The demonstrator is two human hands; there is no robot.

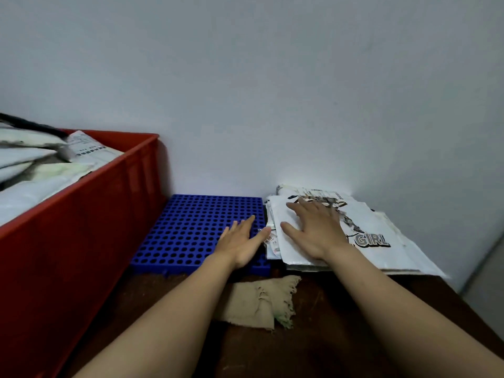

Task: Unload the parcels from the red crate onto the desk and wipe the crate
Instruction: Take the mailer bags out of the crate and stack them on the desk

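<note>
A: Entry. Right hand (pixel 313 230) lies flat, fingers spread, on the top mailer bag (pixel 387 249) of the parcel stack (pixel 272 248) at the far right of the desk (pixel 341 339), against the wall. It grips nothing.

B: Left hand?

A: Left hand (pixel 242 241) is flat too, fingers straight and close together, over the blue perforated panel (pixel 191 225), fingertips at the stack's left edge. Whether it touches the panel: cannot tell.

B: Red crate?

A: Red crate (pixel 90 214) stands at left with several white poly parcels (pixel 35 165) inside, up to the rim. By my reading the unloading is unfinished and the wiping not begun. A frayed beige cloth (pixel 259 301) lies on the desk between the forearms.

B: Risks?

A: The stack is slick plastic with uneven edges, and its near corner reaches the desk's right edge. More bags laid on top, or a careless release, could send the pile sliding off. A forearm drawn back low could also sweep the cloth to the floor.
</note>
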